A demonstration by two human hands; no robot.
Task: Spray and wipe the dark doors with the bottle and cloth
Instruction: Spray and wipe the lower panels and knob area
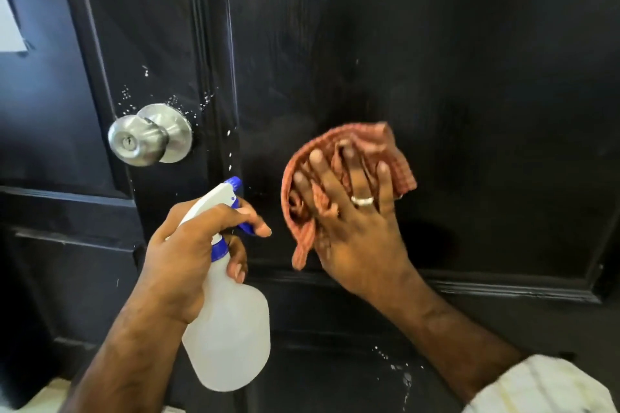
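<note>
The right hand [355,221] hides much of the blurred cloth [339,174].

Round brushed-silver metal doorknob [144,139] with keyhole, left of centre. White sheet of paper [10,27] at far left edge, partly cut off. Pale floor strip [43,396] near bottom left.

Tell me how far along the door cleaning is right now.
Done: spray has landed, with droplets around the knob and low on the door. In hand: the right hand presses the red cloth on the panel, while the left hand grips the spray bottle. Left: those droplets are unwiped.
</note>
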